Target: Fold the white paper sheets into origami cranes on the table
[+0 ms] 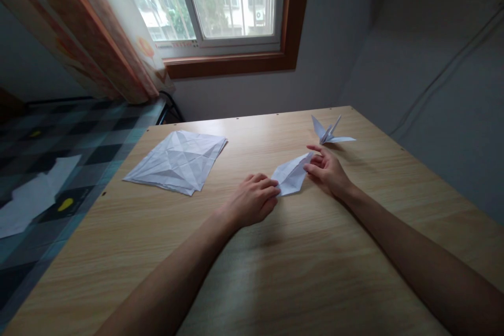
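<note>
A partly folded piece of white paper (290, 174) lies on the wooden table between my two hands. My left hand (258, 197) rests on the table, its fingers closed at the paper's left corner. At the opposite corner, my right hand (328, 169) pinches the paper between thumb and fingers, with the index finger stretched out above. Just beyond the right hand stands a finished paper crane (326, 134) with its wings spread. The corners under my fingertips are hidden.
Creased square sheets of paper (177, 160) lie stacked at the table's back left. Beyond the table's left edge, more white paper (37, 197) lies on a checked cloth (94, 155). A window (232, 0) and curtain (98, 26) are behind.
</note>
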`<state>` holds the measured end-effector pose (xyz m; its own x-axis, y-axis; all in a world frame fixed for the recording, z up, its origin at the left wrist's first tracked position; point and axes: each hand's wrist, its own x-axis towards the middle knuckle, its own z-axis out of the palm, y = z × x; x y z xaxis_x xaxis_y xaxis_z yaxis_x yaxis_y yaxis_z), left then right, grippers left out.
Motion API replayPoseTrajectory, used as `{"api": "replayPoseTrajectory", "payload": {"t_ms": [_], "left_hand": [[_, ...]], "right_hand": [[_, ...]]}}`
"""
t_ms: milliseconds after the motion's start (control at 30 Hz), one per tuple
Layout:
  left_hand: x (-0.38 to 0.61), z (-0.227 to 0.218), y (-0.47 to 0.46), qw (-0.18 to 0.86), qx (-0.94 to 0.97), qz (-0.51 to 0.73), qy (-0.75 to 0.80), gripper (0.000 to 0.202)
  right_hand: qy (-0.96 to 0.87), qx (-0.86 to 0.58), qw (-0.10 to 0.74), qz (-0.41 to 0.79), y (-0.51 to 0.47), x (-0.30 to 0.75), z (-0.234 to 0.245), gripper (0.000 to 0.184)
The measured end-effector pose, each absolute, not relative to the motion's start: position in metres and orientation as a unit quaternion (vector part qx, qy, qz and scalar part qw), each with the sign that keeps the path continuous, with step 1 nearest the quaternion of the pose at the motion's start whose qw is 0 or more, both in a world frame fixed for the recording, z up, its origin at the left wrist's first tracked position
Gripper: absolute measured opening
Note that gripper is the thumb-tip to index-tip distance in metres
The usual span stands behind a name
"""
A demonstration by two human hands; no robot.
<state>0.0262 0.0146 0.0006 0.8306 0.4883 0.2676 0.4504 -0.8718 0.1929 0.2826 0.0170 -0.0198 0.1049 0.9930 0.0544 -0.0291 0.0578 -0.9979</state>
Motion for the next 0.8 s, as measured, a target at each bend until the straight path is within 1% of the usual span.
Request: {"api": "replayPoseTrajectory", "payload": {"t_ms": [67,133,200,333,400,467,567,700,800], "left_hand": [[0.027,0.002,0.014,0.062,0.954,0.150,0.251,0.027],[0.027,0.003,0.013,0.070,0.954,0.151,0.251,0.029],[0.027,0.003,0.013,0.079,0.953,0.154,0.250,0.030],[0.027,0.000,0.013,0.072,0.951,0.151,0.261,0.029],[0.027,-0.001,0.014,0.053,0.952,0.141,0.265,0.029],[0.028,-0.001,0.014,0.039,0.953,0.136,0.268,0.030],[0.028,0.000,0.013,0.049,0.950,0.152,0.268,0.028],[0.027,0.001,0.013,0.085,0.910,0.243,0.324,0.018],[0.024,0.000,0.015,0.078,0.865,0.306,0.390,0.026]], "right_hand": [[-0.466,-0.493,0.542,0.497,0.013,0.277,-0.018,0.075],[-0.486,-0.487,0.526,0.500,0.009,0.270,-0.018,0.074],[-0.537,-0.503,0.497,0.461,0.006,0.263,-0.019,0.062],[-0.640,-0.558,0.417,0.324,-0.001,0.254,-0.017,0.036],[-0.682,-0.560,0.383,0.272,-0.003,0.252,-0.016,0.022],[-0.720,-0.547,0.363,0.225,-0.004,0.251,-0.016,0.014],[-0.763,-0.515,0.353,0.165,-0.006,0.251,-0.018,0.019],[-0.823,-0.458,0.317,0.110,-0.009,0.251,-0.018,0.028],[-0.847,-0.430,0.292,0.108,-0.014,0.251,-0.016,0.033]]}}
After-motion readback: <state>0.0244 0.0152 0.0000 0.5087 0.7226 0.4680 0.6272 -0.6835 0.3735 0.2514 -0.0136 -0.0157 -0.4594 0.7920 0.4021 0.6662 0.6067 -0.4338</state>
